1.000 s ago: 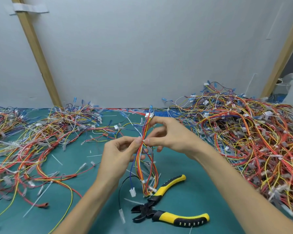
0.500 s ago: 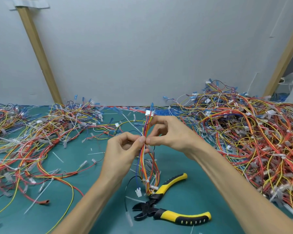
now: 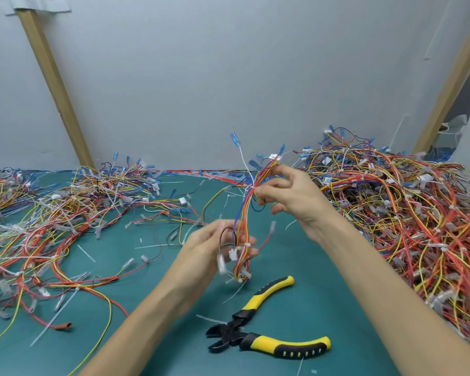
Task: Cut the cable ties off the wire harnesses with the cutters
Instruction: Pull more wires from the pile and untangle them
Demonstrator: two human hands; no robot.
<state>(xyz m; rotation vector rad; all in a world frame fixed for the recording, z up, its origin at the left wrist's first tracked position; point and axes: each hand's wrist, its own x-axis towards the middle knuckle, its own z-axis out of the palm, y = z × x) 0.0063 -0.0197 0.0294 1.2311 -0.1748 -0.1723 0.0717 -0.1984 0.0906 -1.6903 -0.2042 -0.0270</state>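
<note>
Between my two hands hangs a wire harness [image 3: 245, 213] of red, yellow, orange and blue wires, held above the green mat. My right hand [image 3: 288, 198] pinches its upper part, just below a white connector. Lower down, my left hand [image 3: 215, 246] holds the bottom loop of the harness, where white connectors and a white cable tie [image 3: 247, 245] show. The view is blurred around the left hand. The yellow-and-black cutters [image 3: 258, 335] lie on the mat near me, jaws open and pointing left, untouched by either hand.
A big heap of tied harnesses [image 3: 407, 213] fills the right side of the green mat [image 3: 152, 321]. Loose wires [image 3: 52, 221] and cut tie pieces lie spread on the left. A grey wall with two wooden struts stands behind.
My hands have pulled apart: the left dropped toward me along the harness, the right rose and moved right. The harness now stretches between them. The cutters have not moved.
</note>
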